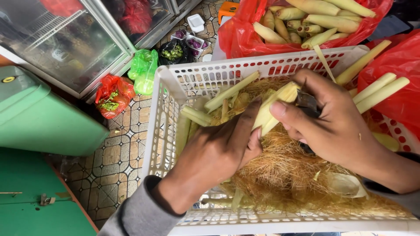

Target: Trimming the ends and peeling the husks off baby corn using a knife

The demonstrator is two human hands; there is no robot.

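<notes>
Left hand [218, 150] wrapped round pale corn ear [273, 109], gripping lower end. Right hand [328, 120] clenched on dark knife [307, 103], touching ear's upper end. Ear held over white crate [175, 87], above husk and silk pile [284, 175]. Red bag of peeled ears [238, 37] just beyond crate's far rim.

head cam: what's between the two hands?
In the head view, a pale yellow baby corn ear spans the gap between left hand and right hand; both grip it.

Market stall, glass-door cooler [74, 48], bagged produce [114, 96] on tiled floor [109, 161], bags of corn [302, 22]
</notes>
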